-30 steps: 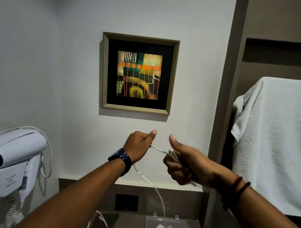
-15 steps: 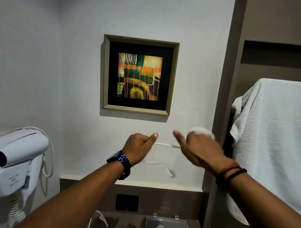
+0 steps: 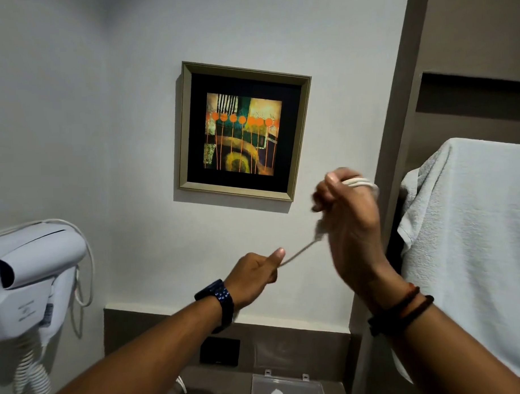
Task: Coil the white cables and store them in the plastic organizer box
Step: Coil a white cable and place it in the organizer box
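Observation:
A white cable (image 3: 300, 251) runs taut between my two hands, in front of the wall. My left hand (image 3: 254, 273) pinches its lower end between thumb and fist. My right hand (image 3: 349, 223) is raised higher and to the right, blurred by motion, with several white loops of the cable (image 3: 359, 182) wound around its fingers. The clear plastic organizer box (image 3: 284, 387) lies open at the bottom edge on the grey counter, with small white pieces inside.
A framed picture (image 3: 241, 131) hangs on the wall behind my hands. A white wall-mounted hair dryer (image 3: 34, 272) with a coiled cord is at the left. A white towel (image 3: 472, 248) hangs at the right. A dark socket plate (image 3: 219, 351) sits above the counter.
My right hand has risen up and to the right, winding more cable around its fingers. The hanging length of cable has been taken up. My left hand has dropped slightly.

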Demonstrator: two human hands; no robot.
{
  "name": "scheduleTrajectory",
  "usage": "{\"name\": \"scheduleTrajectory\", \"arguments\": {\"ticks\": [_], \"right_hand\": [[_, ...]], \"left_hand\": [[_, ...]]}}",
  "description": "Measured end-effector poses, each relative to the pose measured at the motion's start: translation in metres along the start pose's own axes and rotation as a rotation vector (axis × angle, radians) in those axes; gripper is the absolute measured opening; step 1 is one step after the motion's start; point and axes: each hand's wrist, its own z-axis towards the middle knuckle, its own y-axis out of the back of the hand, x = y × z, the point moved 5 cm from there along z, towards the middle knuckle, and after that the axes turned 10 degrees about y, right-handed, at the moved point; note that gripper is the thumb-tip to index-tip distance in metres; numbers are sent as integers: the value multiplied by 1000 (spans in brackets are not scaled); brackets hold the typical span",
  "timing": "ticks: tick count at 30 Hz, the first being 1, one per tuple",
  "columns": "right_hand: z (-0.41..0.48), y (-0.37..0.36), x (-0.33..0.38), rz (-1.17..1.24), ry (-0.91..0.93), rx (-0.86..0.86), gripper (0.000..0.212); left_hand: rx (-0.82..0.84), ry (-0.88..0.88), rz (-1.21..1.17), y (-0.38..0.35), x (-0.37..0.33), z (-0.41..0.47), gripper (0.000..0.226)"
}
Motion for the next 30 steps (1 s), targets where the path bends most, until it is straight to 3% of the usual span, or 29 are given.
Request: {"name": "scheduleTrajectory", "arguments": {"ticks": [2,3,6,8,10,13,16,20,24,27,30], "right_hand": [[7,20,1,-465,184,-133,18],[8,25,-2,-705,229,-111,27],[-6,33,-33,-1390,165,293,57],[-23,39,-52,-1540,5,569,67],[-34,47,-62,-1435,-223,720,75],[-51,45,-70,-950,-655,831,77],[-64,28,-64,-578,-789,905,72],[-52,10,-39,-41,-664,700,43],[-35,4,-27,151,-461,476,24],[-31,4,-29,29,-293,384,21],[-34,9,-33,-381,-89,400,26]], "left_hand": [[52,-35,5,-3,-3,-6,57],[74,-61,8,-5,-6,-8,55],[79,-180,92,-5,-18,-12,50],[32,-251,205,3,-22,-11,44],[-16,-294,297,16,-21,-9,34],[-64,-360,385,30,-19,-8,27],[-89,-457,392,32,-24,-12,33],[-125,-418,234,29,-24,-15,34],[-58,-324,41,8,-19,-24,24],[81,-217,-99,-15,-25,-30,25],[196,-86,-223,-28,-30,-33,38]]}}
